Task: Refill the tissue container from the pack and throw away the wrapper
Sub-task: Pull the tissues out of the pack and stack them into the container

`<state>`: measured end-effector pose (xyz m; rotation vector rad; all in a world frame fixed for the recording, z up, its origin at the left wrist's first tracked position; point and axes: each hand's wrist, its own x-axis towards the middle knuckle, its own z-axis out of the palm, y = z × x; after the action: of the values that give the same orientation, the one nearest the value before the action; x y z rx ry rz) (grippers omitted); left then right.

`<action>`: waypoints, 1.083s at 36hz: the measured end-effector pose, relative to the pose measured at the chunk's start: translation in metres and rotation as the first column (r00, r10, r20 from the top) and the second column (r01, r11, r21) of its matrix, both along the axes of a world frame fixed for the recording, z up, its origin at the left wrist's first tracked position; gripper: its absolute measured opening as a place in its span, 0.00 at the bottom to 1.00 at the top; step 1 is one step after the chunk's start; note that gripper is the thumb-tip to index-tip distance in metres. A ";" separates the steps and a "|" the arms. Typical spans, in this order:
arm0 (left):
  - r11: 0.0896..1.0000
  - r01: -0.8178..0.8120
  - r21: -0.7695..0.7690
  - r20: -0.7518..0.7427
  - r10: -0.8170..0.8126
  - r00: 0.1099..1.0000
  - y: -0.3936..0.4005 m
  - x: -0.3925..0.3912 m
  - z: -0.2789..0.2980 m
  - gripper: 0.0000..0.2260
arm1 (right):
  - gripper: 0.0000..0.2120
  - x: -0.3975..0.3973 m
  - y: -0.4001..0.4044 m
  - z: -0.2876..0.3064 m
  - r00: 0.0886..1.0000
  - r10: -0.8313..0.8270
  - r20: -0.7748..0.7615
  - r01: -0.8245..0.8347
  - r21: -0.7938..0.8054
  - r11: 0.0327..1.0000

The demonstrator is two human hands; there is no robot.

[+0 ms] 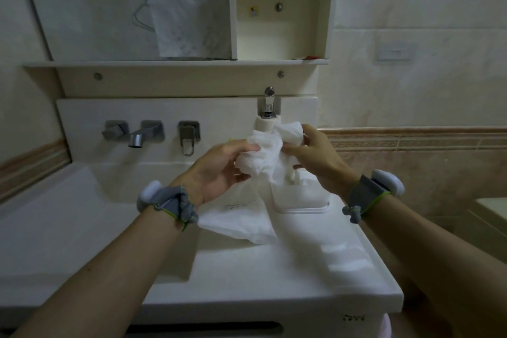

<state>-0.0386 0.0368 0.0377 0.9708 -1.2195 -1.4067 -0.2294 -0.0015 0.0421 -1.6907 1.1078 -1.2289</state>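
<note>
Holding a crumpled tissue wad [264,155] above the white tissue container [300,196]: left hand [219,170] and right hand [315,156], both pinching it. Wrapper [238,221] flat on white table [274,277], touching container. Chrome tap [140,136] on backsplash, left. Open wall niche [282,8] above; beige tiled walls. Wrapper print illegible.

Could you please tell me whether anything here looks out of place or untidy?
Yes: the tissues are crumpled between both hands rather than flat, and the emptied wrapper lies loose on the counter beside the container.
</note>
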 end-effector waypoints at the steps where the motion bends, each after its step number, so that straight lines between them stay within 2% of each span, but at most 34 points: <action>1: 1.000 0.006 -0.024 -0.023 -0.006 1.000 0.000 -0.001 0.000 0.12 | 0.20 0.001 0.000 -0.001 1.000 0.003 -0.003 -0.003 0.017 1.000; 4: 0.997 -0.010 -0.070 -0.090 0.004 0.996 -0.002 -0.004 -0.001 0.04 | 0.20 0.004 0.001 -0.002 1.000 0.015 0.028 -0.017 0.085 0.996; 9: 1.000 0.007 -0.024 -0.300 -0.014 0.954 -0.003 -0.005 0.002 0.10 | 0.17 0.007 0.005 -0.002 0.998 0.029 0.062 -0.042 0.221 0.974; 11: 0.999 -0.037 0.005 -0.383 0.035 0.923 -0.003 -0.005 0.003 0.08 | 0.16 0.007 0.008 -0.002 0.995 0.047 0.083 -0.069 0.288 0.955; 14: 0.997 -0.077 -0.023 -0.361 0.063 0.930 -0.004 -0.006 0.003 0.05 | 0.06 0.007 0.013 0.000 0.982 0.093 0.165 -0.148 0.362 0.920; 18: 0.995 -0.085 -0.050 -0.329 0.064 0.942 -0.004 -0.007 0.000 0.12 | 0.05 0.006 0.015 0.001 0.970 0.102 0.221 -0.186 0.402 0.897; 22: 0.992 -0.122 -0.030 -0.455 0.095 0.885 -0.003 -0.007 0.002 0.04 | 0.11 0.006 0.011 -0.001 0.983 0.023 0.185 -0.098 0.409 0.907; 26: 0.984 -0.174 0.018 -0.621 0.148 0.770 -0.001 -0.003 0.006 0.02 | 0.15 0.004 0.004 -0.004 0.987 -0.089 0.132 0.035 0.368 0.929; 28: 0.986 -0.165 0.016 -0.654 0.135 0.744 -0.001 -0.001 0.006 0.06 | 0.14 0.002 0.001 -0.004 0.989 -0.128 0.072 0.098 0.321 0.942; 31: 0.995 -0.098 -0.023 -0.580 0.067 0.812 0.000 -0.002 0.005 0.06 | 0.09 0.003 -0.001 -0.002 0.989 -0.145 0.023 0.134 0.261 0.956; 34: 0.997 -0.044 -0.057 -0.432 0.015 0.902 -0.001 -0.006 0.000 0.12 | 0.05 0.007 0.002 0.000 0.994 -0.107 -0.006 0.106 0.236 0.966; 37: 0.994 -0.084 -0.067 -0.330 0.057 0.942 -0.004 -0.013 -0.004 0.19 | 0.11 0.010 0.005 0.000 0.998 -0.040 0.054 0.025 0.259 0.966; 39: 0.984 -0.165 -0.067 -0.279 0.141 0.950 -0.006 -0.017 -0.006 0.18 | 0.13 0.011 0.009 0.000 0.994 0.033 0.101 -0.060 0.283 0.957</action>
<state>-0.0552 0.0308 0.0320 0.7627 -0.9718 -1.3026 -0.2186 0.0079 0.0418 -1.4176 1.1219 -1.0515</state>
